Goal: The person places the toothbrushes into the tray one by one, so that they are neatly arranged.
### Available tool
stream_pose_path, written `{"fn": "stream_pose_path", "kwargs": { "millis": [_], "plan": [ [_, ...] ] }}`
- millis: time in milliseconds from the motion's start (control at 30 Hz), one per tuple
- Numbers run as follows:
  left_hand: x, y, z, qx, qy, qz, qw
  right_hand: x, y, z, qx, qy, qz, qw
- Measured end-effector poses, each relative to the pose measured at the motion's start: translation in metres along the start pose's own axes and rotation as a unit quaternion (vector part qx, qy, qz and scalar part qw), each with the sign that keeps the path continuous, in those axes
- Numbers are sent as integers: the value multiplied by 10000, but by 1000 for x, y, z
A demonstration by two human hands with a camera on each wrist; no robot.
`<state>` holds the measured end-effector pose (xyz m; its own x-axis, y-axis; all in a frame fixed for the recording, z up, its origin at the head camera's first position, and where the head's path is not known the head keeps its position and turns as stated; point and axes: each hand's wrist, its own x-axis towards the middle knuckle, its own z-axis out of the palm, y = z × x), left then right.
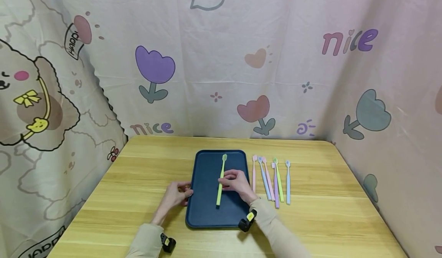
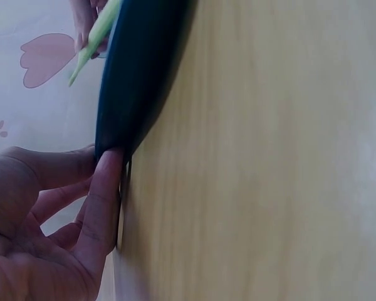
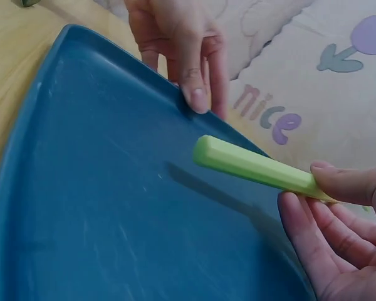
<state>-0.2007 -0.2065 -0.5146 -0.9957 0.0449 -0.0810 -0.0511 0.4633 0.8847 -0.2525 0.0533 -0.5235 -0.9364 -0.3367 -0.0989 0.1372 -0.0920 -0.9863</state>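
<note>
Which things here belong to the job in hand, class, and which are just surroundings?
Belonging:
light green toothbrush, pinched by right hand
dark blue tray, gripped by left hand
loose toothbrushes beside the tray, probably

Surroundings:
wood-grain table
printed curtain
wrist cameras

Left sleeve [image 1: 146, 240]: beige, worn to the wrist
Right sleeve [image 1: 279, 231]: beige, worn alike
Left wrist camera [image 1: 169, 245]: black, yellow-marked
Right wrist camera [image 1: 246, 224]: black, yellow-marked
Left hand [image 1: 177, 194]: bare
Right hand [image 1: 238, 182]: bare

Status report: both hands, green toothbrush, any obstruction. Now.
Right hand pinching green toothbrush above blue tray. Left hand holding tray's left edge. Nothing visible between toothbrush and tray.
</note>
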Motion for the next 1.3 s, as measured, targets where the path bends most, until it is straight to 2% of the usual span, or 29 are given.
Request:
{"fn": "stream_pose_path", "kwargs": {
  "millis": [133, 300, 567, 800, 1033, 1300],
  "plan": [
    [0, 0, 1, 25, 16, -12, 10000, 8, 7, 13, -178, 130, -74, 9997],
    [1, 0, 2, 55, 49, -86, 9999, 11, 8, 27, -755, 342, -277, 9962],
    [1, 0, 4, 11, 102, -162, 9998, -6, -19, 47, -1274, 331, -555, 9897],
    [1, -1, 4, -55, 156, -235, 9996, 18, 16, 48, -1645, 508, -588, 9833],
    [1, 0, 3, 16, 111, -212, 9997, 22, 16, 56, -2125, 608, -462, 9742],
    [0, 1, 2, -17, 43, -139, 9999, 21, 19, 59, -2301, 700, -713, 9680]
  ]
}}
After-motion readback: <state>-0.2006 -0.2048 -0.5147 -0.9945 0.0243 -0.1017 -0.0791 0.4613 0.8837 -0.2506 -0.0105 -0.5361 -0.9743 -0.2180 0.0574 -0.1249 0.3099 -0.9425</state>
